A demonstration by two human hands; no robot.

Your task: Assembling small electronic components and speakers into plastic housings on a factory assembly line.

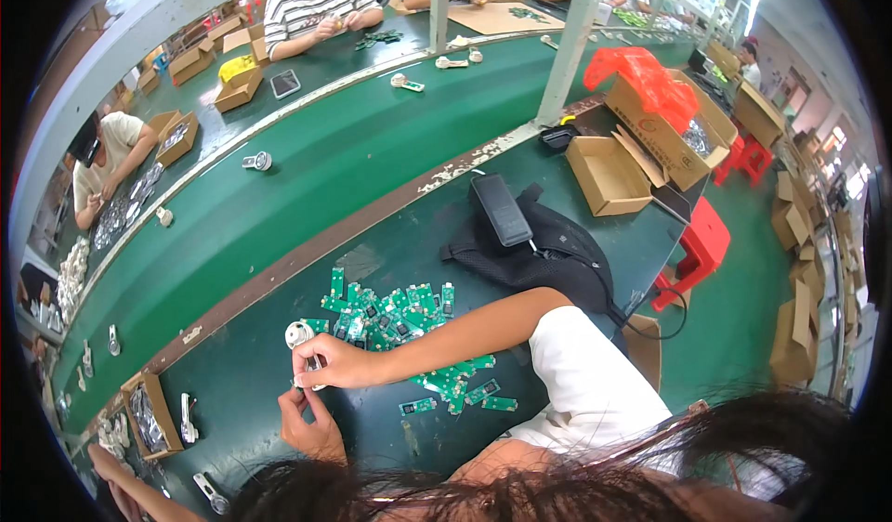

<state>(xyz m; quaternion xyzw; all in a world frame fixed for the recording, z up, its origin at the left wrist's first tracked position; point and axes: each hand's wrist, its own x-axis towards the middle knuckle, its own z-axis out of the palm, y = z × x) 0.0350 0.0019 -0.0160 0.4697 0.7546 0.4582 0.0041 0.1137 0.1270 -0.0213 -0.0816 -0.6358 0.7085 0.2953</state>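
Observation:
My right hand is closed over a white round-headed plastic part, whose head pokes out past the knuckles. More of its pale body shows between my thumb and fingers. Just below, my left hand has its thumb and fingertips pinched together against the fingertips of my right. Whatever small thing lies between the two hands is hidden. Beside and beneath my right forearm spreads a loose heap of small green circuit boards on the dark green table.
At left stand a cardboard box of silvery pieces and a white part. A co-worker's hand is beyond. A black bag carries a power bank. An open box sits farther right. The green conveyor belt runs across.

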